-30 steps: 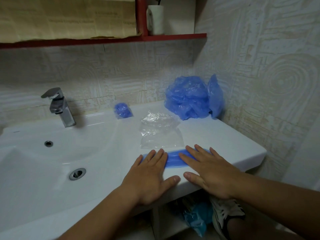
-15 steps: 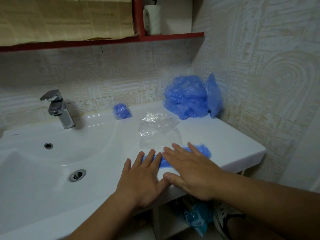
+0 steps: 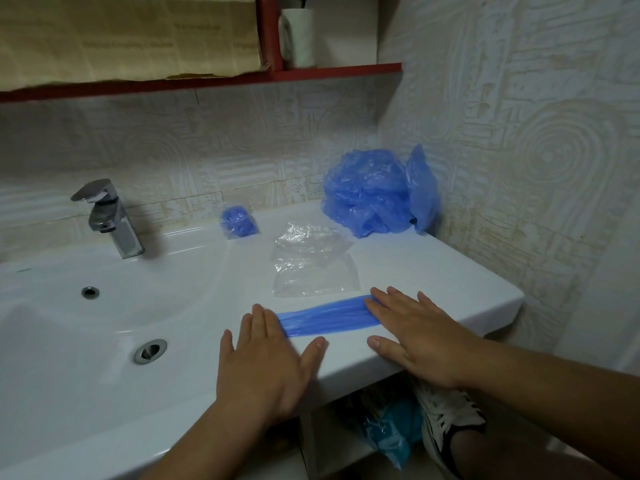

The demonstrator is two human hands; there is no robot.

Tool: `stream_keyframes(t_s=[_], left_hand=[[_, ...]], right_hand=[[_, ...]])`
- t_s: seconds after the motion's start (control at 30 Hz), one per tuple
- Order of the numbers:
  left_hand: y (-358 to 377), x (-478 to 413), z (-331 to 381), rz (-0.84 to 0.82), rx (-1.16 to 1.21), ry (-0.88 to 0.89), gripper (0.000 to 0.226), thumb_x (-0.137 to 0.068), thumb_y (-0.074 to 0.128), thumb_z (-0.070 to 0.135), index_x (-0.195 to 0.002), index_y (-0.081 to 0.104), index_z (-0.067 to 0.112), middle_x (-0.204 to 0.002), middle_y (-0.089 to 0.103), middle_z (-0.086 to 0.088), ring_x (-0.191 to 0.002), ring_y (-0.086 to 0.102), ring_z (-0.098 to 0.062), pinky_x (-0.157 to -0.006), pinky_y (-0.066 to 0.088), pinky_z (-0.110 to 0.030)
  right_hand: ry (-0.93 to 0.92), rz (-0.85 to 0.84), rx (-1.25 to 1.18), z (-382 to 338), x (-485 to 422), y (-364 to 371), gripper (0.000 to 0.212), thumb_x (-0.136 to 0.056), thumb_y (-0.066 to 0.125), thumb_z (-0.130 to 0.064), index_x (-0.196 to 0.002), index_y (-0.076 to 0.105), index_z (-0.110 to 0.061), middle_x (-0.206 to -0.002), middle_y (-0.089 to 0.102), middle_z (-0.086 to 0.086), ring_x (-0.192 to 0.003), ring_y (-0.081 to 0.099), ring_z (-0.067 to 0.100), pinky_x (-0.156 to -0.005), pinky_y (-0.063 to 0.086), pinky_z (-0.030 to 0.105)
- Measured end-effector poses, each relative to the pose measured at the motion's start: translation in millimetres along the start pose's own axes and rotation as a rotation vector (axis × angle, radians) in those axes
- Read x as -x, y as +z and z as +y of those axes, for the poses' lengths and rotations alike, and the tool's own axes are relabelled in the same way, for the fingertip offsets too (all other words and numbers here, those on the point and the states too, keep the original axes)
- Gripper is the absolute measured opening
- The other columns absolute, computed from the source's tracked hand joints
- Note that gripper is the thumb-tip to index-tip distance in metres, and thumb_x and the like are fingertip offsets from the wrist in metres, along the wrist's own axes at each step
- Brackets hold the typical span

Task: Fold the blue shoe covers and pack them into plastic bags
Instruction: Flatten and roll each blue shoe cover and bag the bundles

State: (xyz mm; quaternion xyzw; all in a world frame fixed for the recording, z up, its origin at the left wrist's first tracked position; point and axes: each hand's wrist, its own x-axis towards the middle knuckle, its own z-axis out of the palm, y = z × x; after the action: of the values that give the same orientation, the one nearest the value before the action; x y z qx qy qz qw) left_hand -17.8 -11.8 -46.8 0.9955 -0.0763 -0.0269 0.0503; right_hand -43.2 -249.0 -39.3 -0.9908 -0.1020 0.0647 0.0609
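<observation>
Blue film, a single shoe cover, lies flattened into a long narrow strip just below the middle of the frame, on the flat white ledge of the sink. My left hand lies flat with straight fingers, its fingertips resting on the strip's left end and its thumb spread out to the right. My right hand is flat too, fingers straight and slightly fanned, covering the strip's right end, with the thumb along the ledge's front edge. Neither hand curls round or pinches anything. Just above the strip sits a crumpled heap of clear plastic bags, touching or nearly touching its upper edge. Further up and to the right, against the patterned wall, is a loose pile of blue shoe covers. A small bag of folded covers rests at the back of the sink, left of centre. The tap stands at the left, with the drain below it. At the lower right, under the ledge, I see my shoe beside more blue plastic.
</observation>
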Motion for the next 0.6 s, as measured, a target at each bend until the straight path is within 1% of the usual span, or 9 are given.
stream_keyframes(t_s=[0.1, 0.17, 0.23, 0.3, 0.37, 0.4, 0.47, 0.53, 0.6], left_hand=[[1, 0, 1, 0.104, 0.009, 0.040, 0.094, -0.089, 0.015, 0.076, -0.156, 0.007, 0.011, -0.166, 0.002, -0.009, -0.153, 0.000, -0.027, -0.124, 0.005, -0.045], [3, -1, 1, 0.230, 0.052, 0.233, 0.081, -0.092, 0.031, 0.071, -0.154, 0.021, 0.020, -0.164, 0.015, -0.004, -0.151, 0.013, -0.025, -0.122, 0.015, -0.040], [2, -1, 1, 0.322, 0.090, 0.476, 0.060, -0.089, 0.044, 0.064, -0.138, 0.050, 0.029, -0.148, 0.046, 0.001, -0.133, 0.046, -0.022, -0.110, 0.036, -0.035], [1, -2, 3, 0.324, 0.091, 0.602, 0.046, -0.086, 0.046, 0.060, -0.116, 0.067, 0.032, -0.124, 0.062, 0.007, -0.107, 0.061, -0.016, -0.094, 0.048, -0.031], [-2, -1, 4, 0.274, 0.116, 0.622, 0.048, -0.087, 0.044, 0.061, -0.115, 0.070, 0.032, -0.120, 0.063, 0.012, -0.106, 0.060, -0.010, -0.091, 0.047, -0.025], [-3, -1, 4, 0.265, 0.130, 0.624, 0.049, -0.087, 0.045, 0.062, -0.118, 0.069, 0.032, -0.124, 0.061, 0.012, -0.110, 0.057, -0.009, -0.094, 0.045, -0.023], [-2, -4, 3, 0.287, 0.123, 0.641, 0.049, -0.086, 0.050, 0.064, -0.120, 0.068, 0.033, -0.129, 0.057, 0.011, -0.116, 0.051, -0.008, -0.096, 0.042, -0.022], [-5, -5, 3, 0.300, 0.113, 0.648, 0.045, -0.086, 0.055, 0.063, -0.119, 0.069, 0.035, -0.130, 0.053, 0.010, -0.118, 0.047, -0.009, -0.096, 0.041, -0.023], [-8, -7, 4, 0.305, 0.130, 0.640, 0.042, -0.086, 0.059, 0.061, -0.119, 0.069, 0.036, -0.124, 0.051, 0.012, -0.115, 0.044, -0.008, -0.094, 0.040, -0.022]], right_hand=[[-0.010, -0.002, -0.017, 0, 2, -2, 0.075, -0.096, 0.022, -0.067, -0.156, -0.007, -0.033, -0.163, -0.015, -0.015, -0.148, -0.015, 0.004, -0.121, -0.011, 0.035], [-0.035, -0.016, 0.000, -1, 8, -5, 0.079, -0.095, 0.028, -0.068, -0.156, -0.008, -0.034, -0.162, -0.016, -0.015, -0.148, -0.016, 0.003, -0.121, -0.012, 0.036], [-0.060, -0.037, 0.022, -4, 14, -7, 0.083, -0.094, 0.038, -0.067, -0.155, -0.008, -0.036, -0.162, -0.015, -0.017, -0.148, -0.014, 0.002, -0.122, -0.011, 0.039], [-0.071, -0.003, -0.018, -5, 18, -7, 0.087, -0.092, 0.052, -0.059, -0.155, -0.003, -0.038, -0.162, -0.008, -0.020, -0.148, -0.007, 0.000, -0.123, -0.008, 0.039], [-0.080, 0.137, -0.093, -3, 18, -10, 0.083, -0.089, 0.063, -0.044, -0.154, 0.012, -0.040, -0.161, 0.006, -0.024, -0.147, 0.003, -0.003, -0.124, -0.002, 0.033], [-0.089, 0.235, -0.113, -1, 17, -13, 0.075, -0.088, 0.066, -0.036, -0.151, 0.026, -0.040, -0.158, 0.015, -0.025, -0.145, 0.010, -0.003, -0.123, 0.003, 0.027], [-0.119, 0.374, -0.117, 2, 16, -18, 0.052, -0.086, 0.069, -0.024, -0.134, 0.054, -0.038, -0.142, 0.037, -0.027, -0.133, 0.026, -0.004, -0.116, 0.018, 0.016], [-0.149, 0.376, -0.132, 3, 15, -19, 0.039, -0.085, 0.070, -0.016, -0.118, 0.065, -0.036, -0.121, 0.048, -0.027, -0.119, 0.036, -0.005, -0.108, 0.031, 0.017], [-0.144, 0.337, -0.181, 5, 12, -16, 0.039, -0.084, 0.070, -0.012, -0.114, 0.067, -0.037, -0.109, 0.053, -0.027, -0.111, 0.042, -0.004, -0.104, 0.036, 0.018]])
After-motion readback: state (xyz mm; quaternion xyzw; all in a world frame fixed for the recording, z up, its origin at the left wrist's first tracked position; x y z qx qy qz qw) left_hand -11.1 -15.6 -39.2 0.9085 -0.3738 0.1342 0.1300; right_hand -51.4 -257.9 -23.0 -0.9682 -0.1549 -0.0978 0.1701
